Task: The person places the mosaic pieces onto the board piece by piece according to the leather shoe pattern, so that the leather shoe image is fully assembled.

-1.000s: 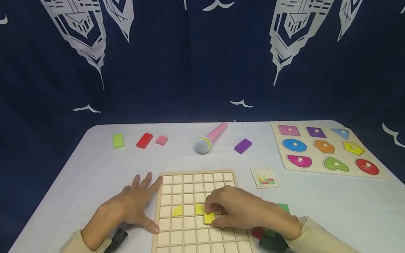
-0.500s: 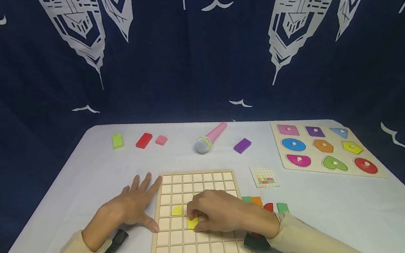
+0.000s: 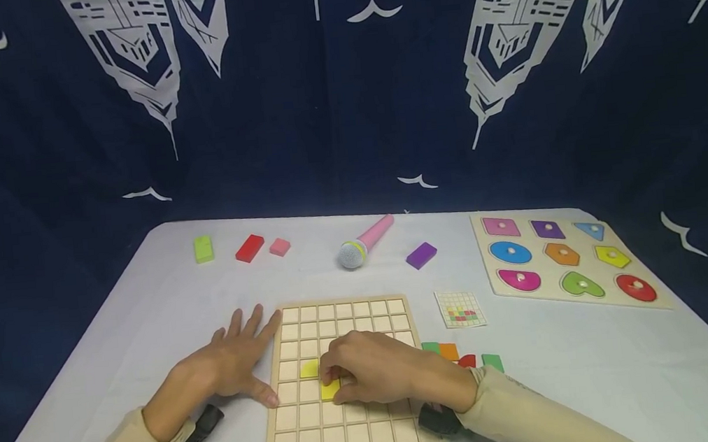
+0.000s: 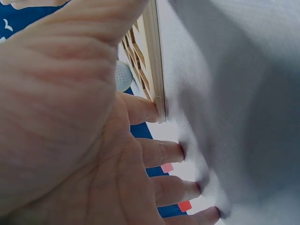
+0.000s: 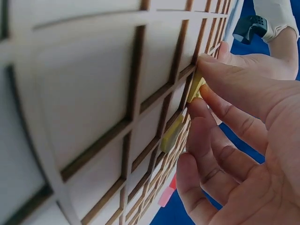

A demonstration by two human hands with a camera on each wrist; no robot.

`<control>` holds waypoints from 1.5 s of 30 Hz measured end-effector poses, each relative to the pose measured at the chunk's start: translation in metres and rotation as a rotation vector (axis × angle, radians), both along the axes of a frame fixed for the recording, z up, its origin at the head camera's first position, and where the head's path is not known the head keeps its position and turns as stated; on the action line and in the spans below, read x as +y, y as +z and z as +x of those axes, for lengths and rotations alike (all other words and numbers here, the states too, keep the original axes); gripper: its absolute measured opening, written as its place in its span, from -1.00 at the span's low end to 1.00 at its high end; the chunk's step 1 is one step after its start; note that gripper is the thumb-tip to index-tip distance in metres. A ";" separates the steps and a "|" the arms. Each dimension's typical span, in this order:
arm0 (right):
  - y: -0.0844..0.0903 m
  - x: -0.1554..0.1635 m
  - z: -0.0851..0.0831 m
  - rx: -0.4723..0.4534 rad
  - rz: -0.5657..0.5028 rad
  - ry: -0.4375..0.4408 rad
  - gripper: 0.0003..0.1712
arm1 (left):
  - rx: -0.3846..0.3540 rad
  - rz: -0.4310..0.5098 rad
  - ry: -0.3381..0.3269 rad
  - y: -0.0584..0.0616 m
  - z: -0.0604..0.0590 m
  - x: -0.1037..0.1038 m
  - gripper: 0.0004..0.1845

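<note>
1. The right hand (image 3: pixel 376 373) lies over the middle of the square wooden grid board (image 3: pixel 354 438), its fingers curled, pinching a small yellow square tile (image 3: pixel 330 390) between thumb and forefinger.
2. In the right wrist view that tile (image 5: pixel 196 87) sits tilted at the edge of a grid cell, one edge raised off the wood, with the fingertips (image 5: pixel 208 63) pressed on it.
3. A second yellow square tile (image 3: pixel 309 369) lies flat in a cell at about 10 o'clock from the held one, in the next row up and just beside the right hand's fingers.
4. The left hand (image 3: pixel 230 364) rests flat on the white tablecloth (image 3: pixel 147 316) at 9 o'clock from the board, fingers straight and spread, holding nothing; its forefinger and thumb touch the board's left edge (image 4: pixel 157 70).
5. At 3 o'clock from the right hand, small green, orange and red tiles (image 3: pixel 460 355) lie together on the cloth.
6. At 12 o'clock from the board lies a pink toy microphone (image 3: pixel 365 242), with a purple block (image 3: pixel 421 255) to its right.
7. A small printed pattern card (image 3: pixel 461 308) lies at 2 o'clock from the board.
</note>
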State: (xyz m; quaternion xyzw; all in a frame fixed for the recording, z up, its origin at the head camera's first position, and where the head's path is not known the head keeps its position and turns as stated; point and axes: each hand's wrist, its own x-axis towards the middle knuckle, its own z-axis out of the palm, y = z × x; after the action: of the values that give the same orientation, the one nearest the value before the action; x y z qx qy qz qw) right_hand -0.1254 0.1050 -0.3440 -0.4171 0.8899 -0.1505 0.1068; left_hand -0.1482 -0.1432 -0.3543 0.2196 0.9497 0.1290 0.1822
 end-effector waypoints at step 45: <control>0.007 0.133 0.000 -0.161 -0.110 -0.218 -0.72 | -0.020 0.022 0.024 -0.001 0.000 0.001 0.48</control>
State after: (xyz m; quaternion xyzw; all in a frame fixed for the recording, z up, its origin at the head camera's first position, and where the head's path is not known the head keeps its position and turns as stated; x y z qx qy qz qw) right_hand -0.1254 0.2379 -0.3370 -0.3097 0.9089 -0.2429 0.1378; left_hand -0.1483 -0.1418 -0.3549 0.2091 0.9489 0.1437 0.1876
